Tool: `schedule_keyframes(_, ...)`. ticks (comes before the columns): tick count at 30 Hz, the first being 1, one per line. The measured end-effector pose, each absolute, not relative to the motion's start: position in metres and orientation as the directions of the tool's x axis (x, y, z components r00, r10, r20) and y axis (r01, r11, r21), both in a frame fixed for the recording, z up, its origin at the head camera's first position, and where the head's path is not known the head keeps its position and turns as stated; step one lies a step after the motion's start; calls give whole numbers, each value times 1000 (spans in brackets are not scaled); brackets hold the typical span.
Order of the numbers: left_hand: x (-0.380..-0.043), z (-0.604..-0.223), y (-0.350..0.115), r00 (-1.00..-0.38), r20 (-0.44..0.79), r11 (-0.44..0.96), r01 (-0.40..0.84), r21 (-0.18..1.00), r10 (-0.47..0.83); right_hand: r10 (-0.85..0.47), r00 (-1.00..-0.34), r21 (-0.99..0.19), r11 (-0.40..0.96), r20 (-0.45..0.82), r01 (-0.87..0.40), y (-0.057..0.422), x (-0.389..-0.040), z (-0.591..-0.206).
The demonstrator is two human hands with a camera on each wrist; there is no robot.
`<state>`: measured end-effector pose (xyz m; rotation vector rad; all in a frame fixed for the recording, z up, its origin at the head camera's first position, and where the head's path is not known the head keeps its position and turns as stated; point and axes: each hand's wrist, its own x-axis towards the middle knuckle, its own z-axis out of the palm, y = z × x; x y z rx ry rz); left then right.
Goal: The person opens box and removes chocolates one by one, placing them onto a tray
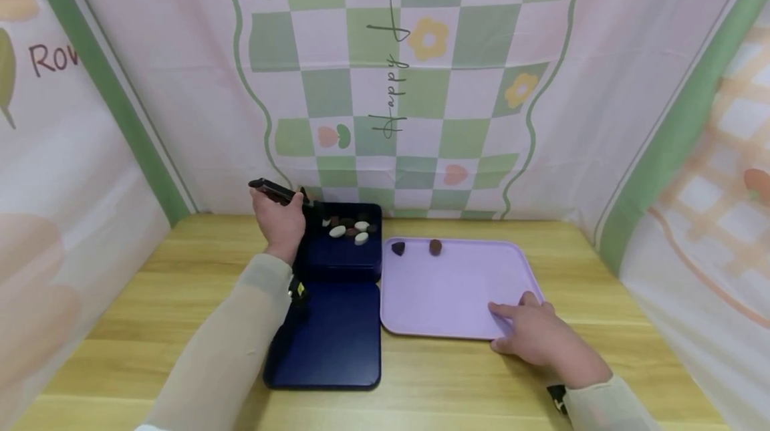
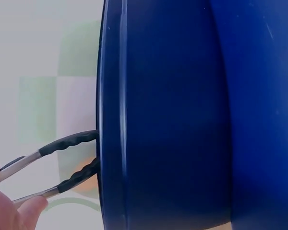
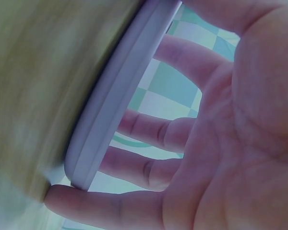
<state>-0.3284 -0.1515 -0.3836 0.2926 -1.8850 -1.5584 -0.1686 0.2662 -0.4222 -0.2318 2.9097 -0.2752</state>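
My left hand (image 1: 283,224) grips black-and-silver tongs (image 1: 273,190) above the far left part of the dark blue box (image 1: 339,264). In the left wrist view the two arms of the tongs (image 2: 69,142) stand apart, their ends hidden behind the box wall (image 2: 173,115). Inside the box lie several small pebble-like pieces (image 1: 337,232), white, brown and dark. On the lilac tray (image 1: 445,291) sit a dark, roughly triangular piece (image 1: 398,248) and a round brown piece (image 1: 436,247). My right hand (image 1: 535,334) rests at the tray's near right corner, fingers spread over its rim (image 3: 120,96).
A shallow dark blue lid or tray (image 1: 337,337) lies in front of the box, beside the lilac tray. All stand on a wooden table (image 1: 445,377). Printed cloth (image 1: 415,97) hangs behind the table and along both sides.
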Motion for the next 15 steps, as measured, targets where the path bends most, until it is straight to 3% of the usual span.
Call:
schedule_keyframes(5,-328,-382,-157,-757,317,185,257,948,-571,-173,-965,-203,970,-199,-132,266,-169,-421)
schedule_keyframes(15,-324,-372,-166,-782,130,-153,277,949,-609,-176,-969,-203,969,-174,-140,266,-168,-422)
